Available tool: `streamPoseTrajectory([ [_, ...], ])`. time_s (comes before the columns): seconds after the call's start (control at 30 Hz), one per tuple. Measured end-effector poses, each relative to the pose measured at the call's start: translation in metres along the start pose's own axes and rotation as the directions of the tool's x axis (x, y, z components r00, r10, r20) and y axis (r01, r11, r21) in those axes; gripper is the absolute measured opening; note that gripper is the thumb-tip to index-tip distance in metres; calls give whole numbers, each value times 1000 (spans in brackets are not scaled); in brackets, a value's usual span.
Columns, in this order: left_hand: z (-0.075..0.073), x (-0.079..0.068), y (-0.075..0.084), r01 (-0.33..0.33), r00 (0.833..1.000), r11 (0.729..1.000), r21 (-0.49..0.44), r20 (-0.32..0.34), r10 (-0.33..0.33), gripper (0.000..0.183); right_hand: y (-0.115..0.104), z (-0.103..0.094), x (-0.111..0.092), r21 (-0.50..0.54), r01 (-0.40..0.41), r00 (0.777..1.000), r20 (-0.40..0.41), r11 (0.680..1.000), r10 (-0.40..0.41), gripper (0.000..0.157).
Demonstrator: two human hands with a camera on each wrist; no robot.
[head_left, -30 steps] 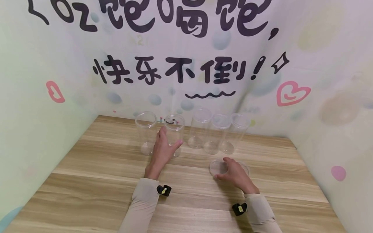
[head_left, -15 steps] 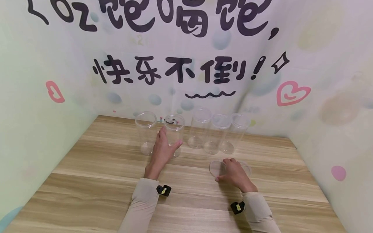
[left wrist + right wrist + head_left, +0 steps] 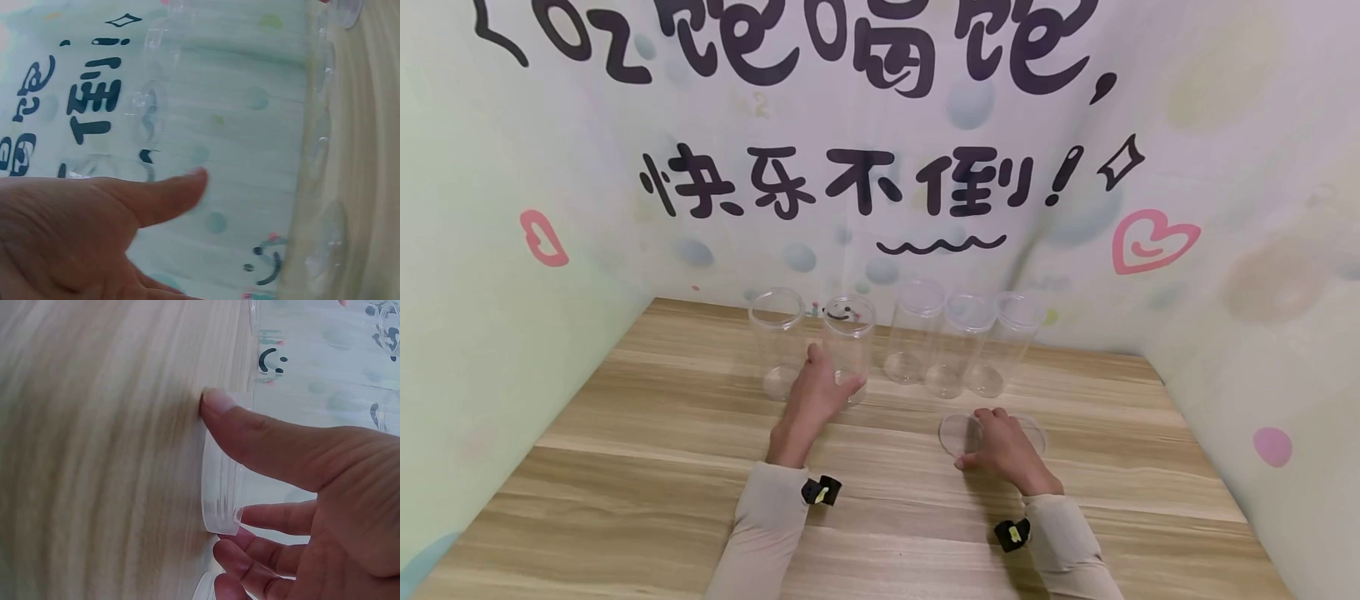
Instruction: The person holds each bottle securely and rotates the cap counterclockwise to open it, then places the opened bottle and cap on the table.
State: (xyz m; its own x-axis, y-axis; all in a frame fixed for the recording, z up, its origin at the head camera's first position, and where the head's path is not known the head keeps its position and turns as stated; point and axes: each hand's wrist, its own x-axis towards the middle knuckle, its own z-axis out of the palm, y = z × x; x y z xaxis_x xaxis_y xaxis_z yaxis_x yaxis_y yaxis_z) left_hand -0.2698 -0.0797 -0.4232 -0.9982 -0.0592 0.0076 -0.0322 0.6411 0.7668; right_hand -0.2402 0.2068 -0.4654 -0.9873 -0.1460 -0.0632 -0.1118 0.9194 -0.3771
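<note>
Just in front of a clear plastic jar (image 3: 854, 343), my left hand (image 3: 812, 404) is spread, with thumb and fingers apart. In the left wrist view its thumb (image 3: 172, 195) points out straight and nothing is pinched. My right hand (image 3: 1006, 446) is over two clear round lids lying on the table. It grips one lid (image 3: 220, 481) by the edge, thumb on one side and fingertips on the other. In the head view the left part of a lid (image 3: 955, 435) shows beside the thumb, and another lid (image 3: 1037, 435) peeks out at right, partly hidden by the hand.
Left of that jar stands another clear jar (image 3: 775, 342) with an open-looking top. Three more upright jars cluster to the right, including a rear jar (image 3: 917, 333), a middle jar (image 3: 958, 342) and a right jar (image 3: 1013, 346). A printed backdrop (image 3: 880, 108) rises behind the wooden table (image 3: 647, 483).
My left hand has drawn slightly down and back from the jar. My right hand has shifted a little over the lids, its fingers closing on the edge of one.
</note>
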Motion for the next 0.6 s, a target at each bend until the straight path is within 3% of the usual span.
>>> streamPoseTrajectory([
  [0.13,-10,-10,11,8,1000,989,151,18,-11,66,0,-1,-1,2,10,1000,-2,1000,-10,83],
  [0.37,-24,-31,34,-28,999,937,348,53,10,54,2,-1,-1,1,31,999,-9,1000,-31,86],
  [0.47,-22,-39,45,-94,992,933,347,115,57,45,3,-1,-1,12,32,999,-13,999,-32,85],
  [0.6,-6,-42,53,-203,972,944,261,174,160,53,4,-1,-2,37,33,999,-12,999,-33,87],
])
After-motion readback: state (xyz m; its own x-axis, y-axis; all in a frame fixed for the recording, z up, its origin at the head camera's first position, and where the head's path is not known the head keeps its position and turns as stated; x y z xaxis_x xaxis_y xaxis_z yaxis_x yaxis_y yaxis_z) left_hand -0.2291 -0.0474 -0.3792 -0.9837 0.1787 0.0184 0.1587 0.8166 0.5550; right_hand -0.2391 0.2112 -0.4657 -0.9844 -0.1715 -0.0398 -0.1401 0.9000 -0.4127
